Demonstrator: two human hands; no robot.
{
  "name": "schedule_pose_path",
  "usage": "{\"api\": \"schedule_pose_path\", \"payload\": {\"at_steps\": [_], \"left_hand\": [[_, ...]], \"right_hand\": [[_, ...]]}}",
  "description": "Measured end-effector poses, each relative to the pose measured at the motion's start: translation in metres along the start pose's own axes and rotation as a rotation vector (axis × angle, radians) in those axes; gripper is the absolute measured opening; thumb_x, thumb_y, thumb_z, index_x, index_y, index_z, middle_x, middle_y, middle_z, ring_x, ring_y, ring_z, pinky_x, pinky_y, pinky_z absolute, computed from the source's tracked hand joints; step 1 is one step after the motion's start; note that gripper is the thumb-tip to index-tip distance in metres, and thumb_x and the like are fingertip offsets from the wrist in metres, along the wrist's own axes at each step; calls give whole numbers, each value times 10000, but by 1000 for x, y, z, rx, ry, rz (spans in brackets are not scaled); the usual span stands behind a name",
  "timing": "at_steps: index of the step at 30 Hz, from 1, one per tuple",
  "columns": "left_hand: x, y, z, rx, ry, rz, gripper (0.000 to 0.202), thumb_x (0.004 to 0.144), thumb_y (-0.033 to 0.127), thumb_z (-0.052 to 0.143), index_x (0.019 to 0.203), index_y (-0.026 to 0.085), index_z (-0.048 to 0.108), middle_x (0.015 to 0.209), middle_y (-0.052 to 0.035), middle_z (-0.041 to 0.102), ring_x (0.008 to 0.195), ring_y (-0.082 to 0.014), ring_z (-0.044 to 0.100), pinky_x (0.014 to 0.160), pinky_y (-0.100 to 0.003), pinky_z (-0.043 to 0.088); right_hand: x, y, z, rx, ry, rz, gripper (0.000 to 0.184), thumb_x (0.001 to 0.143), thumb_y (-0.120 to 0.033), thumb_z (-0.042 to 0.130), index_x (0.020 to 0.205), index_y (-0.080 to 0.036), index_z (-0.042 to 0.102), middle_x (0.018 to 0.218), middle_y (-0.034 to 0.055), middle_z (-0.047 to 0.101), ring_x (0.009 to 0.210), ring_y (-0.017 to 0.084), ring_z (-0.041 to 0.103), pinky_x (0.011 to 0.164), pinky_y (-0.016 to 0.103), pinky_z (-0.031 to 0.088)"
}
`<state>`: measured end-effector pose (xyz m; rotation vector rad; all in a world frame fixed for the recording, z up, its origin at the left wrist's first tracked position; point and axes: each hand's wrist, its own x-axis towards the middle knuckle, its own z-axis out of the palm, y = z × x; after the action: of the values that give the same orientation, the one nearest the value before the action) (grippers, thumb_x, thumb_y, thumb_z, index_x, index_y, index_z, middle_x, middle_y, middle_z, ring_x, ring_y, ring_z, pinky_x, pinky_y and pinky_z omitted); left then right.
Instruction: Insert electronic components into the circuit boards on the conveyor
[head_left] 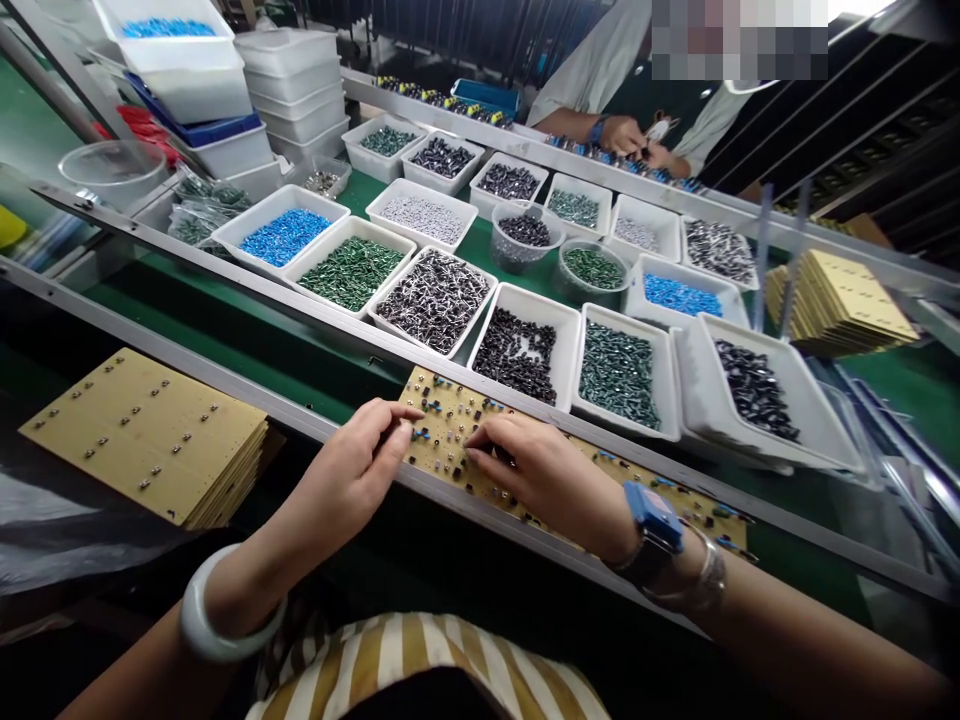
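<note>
A tan circuit board [441,450] dotted with small black, blue and silver components lies on the rail in front of me. Over its left end is my left hand [367,455], thumb and forefinger brought close together at the board's edge. My right hand [521,455] is curled above the middle of the board, fingertips pinched down near its surface. Whatever either hand may have between its fingertips is too small or hidden to make out. The right hand and forearm cover part of the board, which shows again at its right end [720,525].
White trays of loose components stand beyond the board, among them black parts [517,355], green parts [619,370] and silver-legged parts [435,300]. Board stacks lie at left [142,430] and right [855,300]. Metal rails [300,425] run across. A co-worker's hands [626,137] are at the far rail.
</note>
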<state>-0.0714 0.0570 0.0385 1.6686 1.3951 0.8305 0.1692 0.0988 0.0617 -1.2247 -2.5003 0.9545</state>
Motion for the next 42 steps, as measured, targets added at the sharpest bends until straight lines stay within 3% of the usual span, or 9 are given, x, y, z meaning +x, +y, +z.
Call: {"api": "schedule_pose_path", "payload": {"at_steps": [5, 10, 18, 26, 30, 34, 37, 40, 42], "left_hand": [[0, -1, 0, -663, -121, -328, 284, 1014, 333, 566, 1266, 240, 654, 933, -8, 642, 733, -96, 539, 687, -175, 453], [5, 1, 4, -926, -113, -381, 319, 894, 374, 781, 1136, 183, 699, 925, -55, 715, 638, -51, 508, 520, -101, 350], [7, 7, 7, -1040, 14, -455, 383, 779, 491, 873, 922, 151, 769, 680, 14, 609, 525, -15, 451, 471, -75, 353], [8, 15, 15, -1024, -47, -420, 435, 826, 411, 847, 1166, 173, 720, 765, -2, 633, 594, -60, 525, 452, -94, 385], [9, 16, 18, -1026, -16, -399, 366, 809, 486, 848, 956, 172, 728, 702, -2, 632, 536, -61, 506, 397, -98, 317], [6, 15, 18, -1025, 7, -435, 399, 801, 505, 850, 990, 162, 773, 702, 24, 551, 564, -30, 431, 457, -81, 317], [4, 16, 21, -960, -63, -430, 442, 851, 461, 814, 1181, 173, 751, 750, 31, 520, 601, -27, 391, 496, -75, 312], [5, 20, 28, -860, -181, -381, 440, 920, 448, 740, 1283, 207, 679, 798, 22, 590, 628, -41, 430, 546, -94, 346], [7, 24, 36, -767, -245, -303, 357, 972, 462, 665, 1224, 209, 654, 846, 4, 670, 636, -59, 473, 583, -130, 389]], "right_hand": [[0, -1, 3, -91, -18, -40, 109, 1023, -194, 532, 997, -172, 635, 981, 87, 679, 911, 219, 640, 853, 338, 513], [-1, -4, 7, -249, -13, -103, 165, 1028, -171, 509, 940, -135, 643, 904, 94, 646, 818, 229, 627, 757, 350, 513], [-4, 1, 5, -167, 25, -146, 232, 1049, -196, 491, 1023, -127, 711, 894, 80, 631, 799, 195, 621, 735, 299, 505], [-10, 4, 13, -270, 46, -223, 210, 1034, -124, 489, 1057, -113, 698, 891, 80, 618, 790, 196, 574, 727, 311, 476], [-12, 4, 17, -303, 61, -265, 236, 1041, -135, 472, 1021, -112, 706, 877, 88, 625, 779, 200, 554, 725, 322, 469], [-12, 8, 2, 40, 165, -154, 231, 1043, -236, 528, 1086, -148, 737, 938, 92, 677, 837, 189, 611, 761, 308, 484], [-19, 15, -19, 468, 191, 109, 281, 1006, -361, 609, 1174, -176, 739, 885, 47, 677, 745, 140, 576, 673, 262, 453], [-34, 23, -33, 891, 190, 355, 399, 981, -455, 628, 1278, -199, 698, 824, 9, 627, 609, 85, 430, 540, 215, 348], [-47, 27, -35, 1105, 203, 448, 419, 929, -451, 707, 1275, -214, 684, 838, 5, 634, 601, 68, 398, 526, 188, 321]]}}
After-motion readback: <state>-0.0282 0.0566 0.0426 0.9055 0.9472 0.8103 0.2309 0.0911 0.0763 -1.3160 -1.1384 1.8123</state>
